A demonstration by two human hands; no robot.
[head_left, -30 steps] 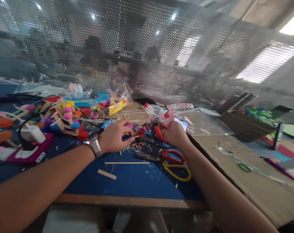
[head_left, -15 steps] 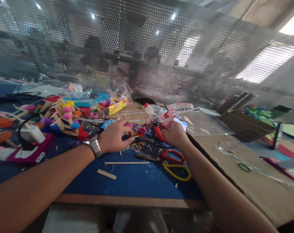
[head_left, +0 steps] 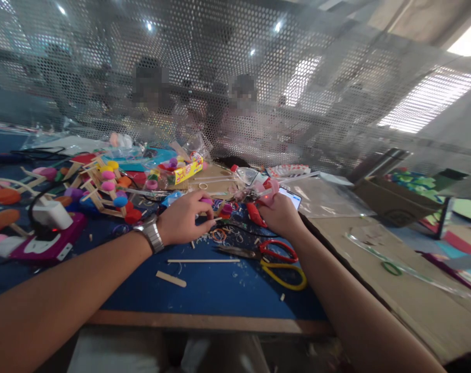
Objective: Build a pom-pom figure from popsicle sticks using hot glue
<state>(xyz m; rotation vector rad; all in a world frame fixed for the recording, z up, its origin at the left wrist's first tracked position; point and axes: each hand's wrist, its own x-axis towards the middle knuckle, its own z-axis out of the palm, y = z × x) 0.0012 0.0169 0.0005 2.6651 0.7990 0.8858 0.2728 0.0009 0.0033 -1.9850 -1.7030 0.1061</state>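
Observation:
My left hand [head_left: 185, 218], with a metal watch on its wrist, rests on the blue table top with fingers curled and pinched on small craft pieces, a pink pom-pom [head_left: 206, 201] at its fingertips. Further right my right hand [head_left: 279, 213] is closed around a pink and red tool that looks like a glue gun [head_left: 263, 196], its tip pointing left toward the left fingers. Red-handled scissors [head_left: 277, 249] and yellow-handled scissors [head_left: 285, 275] lie just in front of the right wrist. A thin wooden stick [head_left: 202, 260] and a flat craft stick [head_left: 171, 279] lie nearer to me.
A stick-and-pom-pom structure [head_left: 101, 187] stands at the left, near a white charger on a pink block [head_left: 52, 213]. A phone [head_left: 290, 196] lies beyond my right hand. Cardboard sheet [head_left: 390, 290] covers the right side. Behind a perforated screen [head_left: 235, 83] sit other people.

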